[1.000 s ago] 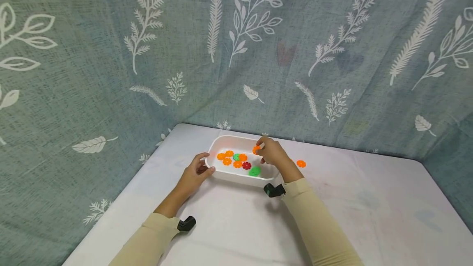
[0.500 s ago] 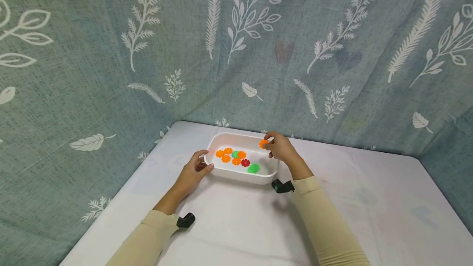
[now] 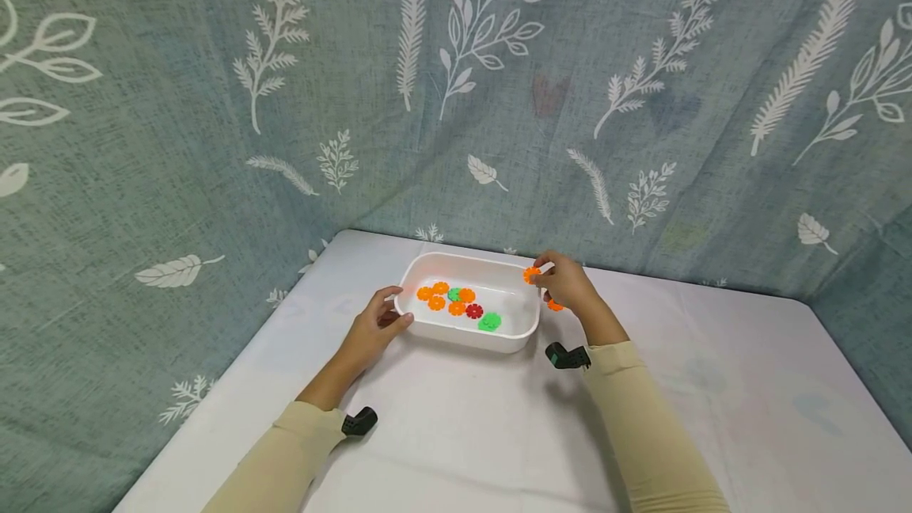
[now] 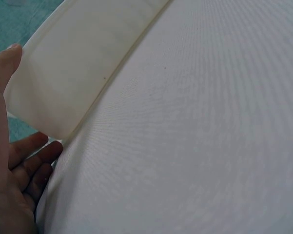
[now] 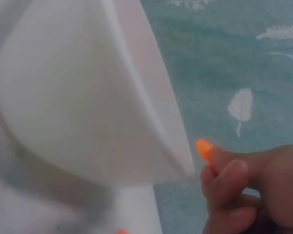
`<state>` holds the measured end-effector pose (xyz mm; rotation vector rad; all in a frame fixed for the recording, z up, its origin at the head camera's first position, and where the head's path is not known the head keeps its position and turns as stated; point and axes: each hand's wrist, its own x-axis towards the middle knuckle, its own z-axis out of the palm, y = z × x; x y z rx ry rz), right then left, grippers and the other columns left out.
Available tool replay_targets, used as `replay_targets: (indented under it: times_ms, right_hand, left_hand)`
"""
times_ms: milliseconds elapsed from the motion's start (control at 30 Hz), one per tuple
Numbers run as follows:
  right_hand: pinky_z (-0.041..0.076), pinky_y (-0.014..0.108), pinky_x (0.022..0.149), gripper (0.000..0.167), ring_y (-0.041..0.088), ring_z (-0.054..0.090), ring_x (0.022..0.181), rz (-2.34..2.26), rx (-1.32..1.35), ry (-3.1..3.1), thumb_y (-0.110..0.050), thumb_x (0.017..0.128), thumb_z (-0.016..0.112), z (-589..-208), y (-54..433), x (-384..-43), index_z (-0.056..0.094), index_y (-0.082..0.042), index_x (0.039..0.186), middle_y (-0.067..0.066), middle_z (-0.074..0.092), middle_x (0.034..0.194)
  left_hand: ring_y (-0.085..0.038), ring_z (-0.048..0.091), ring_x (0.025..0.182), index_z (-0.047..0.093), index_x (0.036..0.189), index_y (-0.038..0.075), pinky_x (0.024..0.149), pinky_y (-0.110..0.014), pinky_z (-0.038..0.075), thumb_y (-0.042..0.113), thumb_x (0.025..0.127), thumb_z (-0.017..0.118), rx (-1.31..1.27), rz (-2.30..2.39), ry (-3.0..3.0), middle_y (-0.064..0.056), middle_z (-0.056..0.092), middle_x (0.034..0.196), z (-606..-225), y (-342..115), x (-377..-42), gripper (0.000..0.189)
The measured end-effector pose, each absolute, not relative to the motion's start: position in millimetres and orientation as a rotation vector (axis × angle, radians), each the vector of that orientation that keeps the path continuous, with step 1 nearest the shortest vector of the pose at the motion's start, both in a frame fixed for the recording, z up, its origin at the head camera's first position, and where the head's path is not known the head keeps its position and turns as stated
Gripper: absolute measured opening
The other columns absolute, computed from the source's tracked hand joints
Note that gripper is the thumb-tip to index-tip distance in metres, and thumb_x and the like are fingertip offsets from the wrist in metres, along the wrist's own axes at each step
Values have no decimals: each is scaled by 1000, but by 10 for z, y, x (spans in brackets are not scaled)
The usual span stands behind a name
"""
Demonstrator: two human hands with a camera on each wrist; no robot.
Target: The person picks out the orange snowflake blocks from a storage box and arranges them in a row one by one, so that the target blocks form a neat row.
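Note:
A white plastic tub stands on the table, holding several small notched flower-shaped discs: orange discs, a red disc and green discs. My left hand holds the tub's left end, its thumb at the rim and fingers by the lower corner in the left wrist view. Between thumb and fingertips, my right hand pinches an orange flower disc at the tub's right rim. In the right wrist view that disc shows edge-on, just outside the tub wall.
Another orange disc lies on the table right of the tub, partly behind my right hand. White cloth covers the table. A green leaf-patterned curtain rises directly behind it and along the left side.
My right hand has moved right with the orange disc, from over the tub's inside to its right rim. The left hand keeps its place on the tub.

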<state>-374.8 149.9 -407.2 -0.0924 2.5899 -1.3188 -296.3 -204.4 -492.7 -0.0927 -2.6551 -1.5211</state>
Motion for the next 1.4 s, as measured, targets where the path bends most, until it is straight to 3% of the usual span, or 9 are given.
replay_targets:
  times_ms: [200,567,1033,1400]
  right_hand:
    - [52,47,72,30,35,63,82,-1341,-21,2574,-13,97,61,-4093,1687,-3734,51,-12,126,15,62,109]
    - [51,39,65,32,25,60,68,-1378,-12,2588,-13,96,62,-4224,2003,-3689,50,-7,125,18,62,108]
    - [46,31,56,32,23,59,65,-1365,91,2582,-13,97,62,-4408,2335,-3685,49,-7,126,16,62,103]
    - [48,31,60,32,21,59,68,-1265,143,2656,-16,97,61,-4579,2562,-3711,51,-7,125,14,62,99]
  left_hand:
    - [-28,54,113,38,142,31,97,-50,43,43,91,67,-75,-1521,-2656,-13,52,140,-4930,-2032,-2968,60]
    - [-29,55,112,38,142,30,96,-50,44,42,91,67,-105,-1529,-2647,-14,52,139,-4937,-2038,-2960,60]
    - [-29,54,113,38,143,28,96,-51,43,40,91,67,-90,-1527,-2647,-15,51,140,-4929,-2026,-2965,60]
    - [-27,55,111,37,141,31,95,-49,44,41,91,67,-79,-1523,-2653,-11,54,137,-4932,-2021,-2975,59]
